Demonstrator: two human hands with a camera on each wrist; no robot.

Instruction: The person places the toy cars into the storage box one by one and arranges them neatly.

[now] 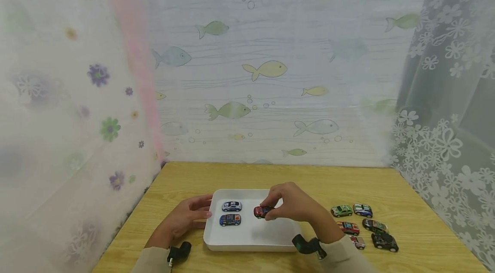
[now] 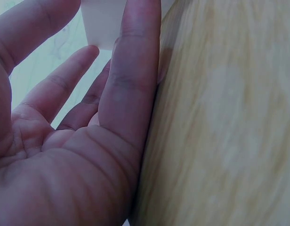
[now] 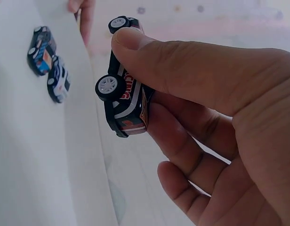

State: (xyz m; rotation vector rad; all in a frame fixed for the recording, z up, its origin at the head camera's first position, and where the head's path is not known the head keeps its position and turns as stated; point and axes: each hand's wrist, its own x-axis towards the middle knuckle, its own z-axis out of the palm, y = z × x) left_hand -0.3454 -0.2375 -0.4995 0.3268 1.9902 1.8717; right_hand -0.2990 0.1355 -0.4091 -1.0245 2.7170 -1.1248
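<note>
Pinching a red toy car (image 1: pixel 261 212) between thumb and fingers, the person's right hand (image 1: pixel 291 203) holds it over a white tray (image 1: pixel 251 238). On the car's side, in the right wrist view, red letters (image 3: pixel 128 88) can be read as "CING"; the thumb covers part of the body there. A curved pale stripe runs near the lettering, and two wheels (image 3: pixel 108 85) show pale spoked hubs.

The tray is shallow and rounded at its corners. Toward its left end lie two more toy cars, both upright and just beside each other: a white car (image 1: pixel 231 207) with dark windows on the far side, and a blue car (image 1: pixel 230 220) nearer the person. Both carry printed markings too small to read. The left hand (image 1: pixel 187 216) is at the tray's left wall, fingers extended and relaxed rather than clenched, the thumb tip against the rim.

Right of the tray, on the wood-grain table (image 1: pixel 417 221), six cars stand in a loose group: a green car (image 1: pixel 342 210), a white-and-blue car (image 1: pixel 362 210), a red-and-orange car (image 1: pixel 349 227), a black-and-green car (image 1: pixel 374 225), a white-and-red car (image 1: pixel 357 242) and a black car (image 1: pixel 384 242).
</note>
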